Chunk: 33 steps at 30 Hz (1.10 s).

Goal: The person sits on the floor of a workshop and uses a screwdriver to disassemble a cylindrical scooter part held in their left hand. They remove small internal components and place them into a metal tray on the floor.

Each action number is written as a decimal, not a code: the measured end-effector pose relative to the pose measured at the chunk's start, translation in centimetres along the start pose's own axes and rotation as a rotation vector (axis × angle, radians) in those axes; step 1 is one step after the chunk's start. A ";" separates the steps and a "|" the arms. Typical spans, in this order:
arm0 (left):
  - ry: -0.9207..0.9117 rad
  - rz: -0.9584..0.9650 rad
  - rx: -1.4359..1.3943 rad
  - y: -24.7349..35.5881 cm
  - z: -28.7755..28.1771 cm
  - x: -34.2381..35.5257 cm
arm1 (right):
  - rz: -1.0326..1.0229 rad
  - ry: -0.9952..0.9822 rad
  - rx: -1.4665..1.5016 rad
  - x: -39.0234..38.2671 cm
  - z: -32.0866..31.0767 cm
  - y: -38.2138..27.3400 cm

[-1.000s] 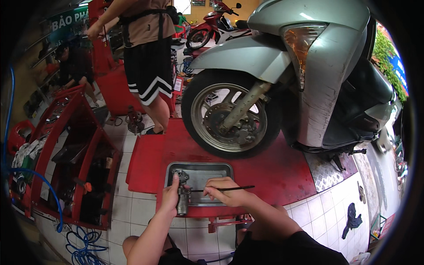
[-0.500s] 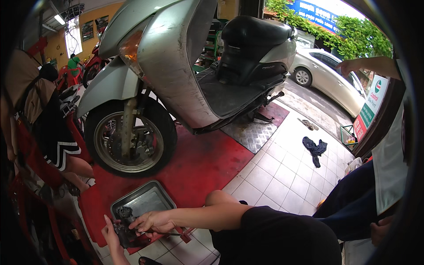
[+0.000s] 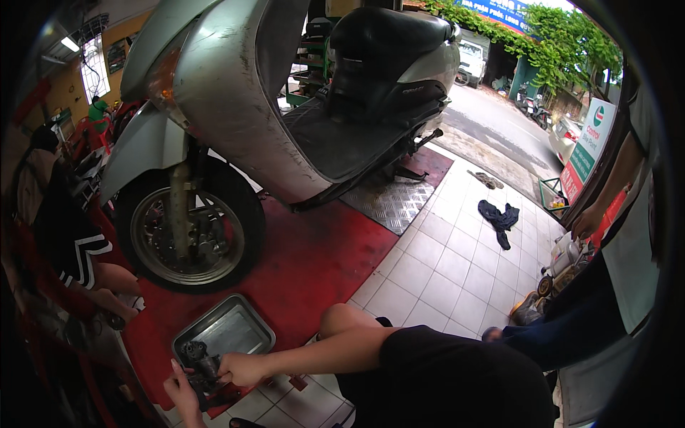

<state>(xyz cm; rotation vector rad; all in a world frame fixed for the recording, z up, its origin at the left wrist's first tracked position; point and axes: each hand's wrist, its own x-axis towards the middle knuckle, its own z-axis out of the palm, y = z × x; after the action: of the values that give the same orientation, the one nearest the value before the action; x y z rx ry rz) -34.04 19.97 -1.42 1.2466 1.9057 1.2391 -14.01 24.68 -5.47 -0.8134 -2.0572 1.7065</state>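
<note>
My left hand (image 3: 184, 396) grips a dark metal engine part (image 3: 203, 364), its thumb pointing up along the near side. The part has a round, ported end and is held over the near left corner of a shallow metal tray (image 3: 239, 324). My right hand (image 3: 242, 369) is closed against the part's right side. Its fingers curl out of sight, so what they hold, if anything, cannot be made out. The tray rests on a red platform (image 3: 314, 257), below the front wheel (image 3: 189, 232) of a scuffed silver scooter (image 3: 228, 93).
At the right stands another person (image 3: 592, 328), one arm hanging down. A second person in dark shorts (image 3: 71, 242) is at the left. A dark cloth (image 3: 499, 222) lies on the white tiles. Beyond the doorway are a signboard (image 3: 589, 150) and the street.
My view has shifted right. My right hand has turned into a closed fist beside the part; the thin rod seen under it earlier no longer shows. The person at right has lowered an arm.
</note>
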 end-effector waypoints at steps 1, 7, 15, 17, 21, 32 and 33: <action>0.012 0.061 0.097 -0.5 -0.1 0.1 | -0.116 0.026 -0.178 -0.4 -0.1 -0.7; 0.063 -0.065 -0.091 0.2 0.2 -0.2 | -0.056 0.069 -0.696 -2.9 -0.3 -5.7; 0.127 -0.089 -0.174 0.4 0.9 -0.1 | -0.295 0.288 -1.016 -1.6 1.0 -4.3; 0.141 -0.108 -0.167 0.4 1.0 -0.2 | -0.251 0.241 -0.979 -1.6 0.1 -5.2; 0.102 -0.038 -0.057 0.9 1.4 0.3 | 0.009 0.189 -0.414 -1.4 -1.2 -5.5; -0.012 0.166 -0.016 1.4 1.4 -0.5 | 0.324 -0.336 0.328 -2.4 -5.5 -8.0; -0.062 -0.025 -0.136 0.7 1.4 -0.4 | 0.321 -0.326 0.232 -2.1 -5.8 -8.1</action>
<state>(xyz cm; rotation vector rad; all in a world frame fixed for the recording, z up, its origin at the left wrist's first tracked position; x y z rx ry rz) -32.46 20.24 -1.36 1.1732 1.7566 1.2797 -10.60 26.96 3.86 -0.8733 -1.9462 2.3393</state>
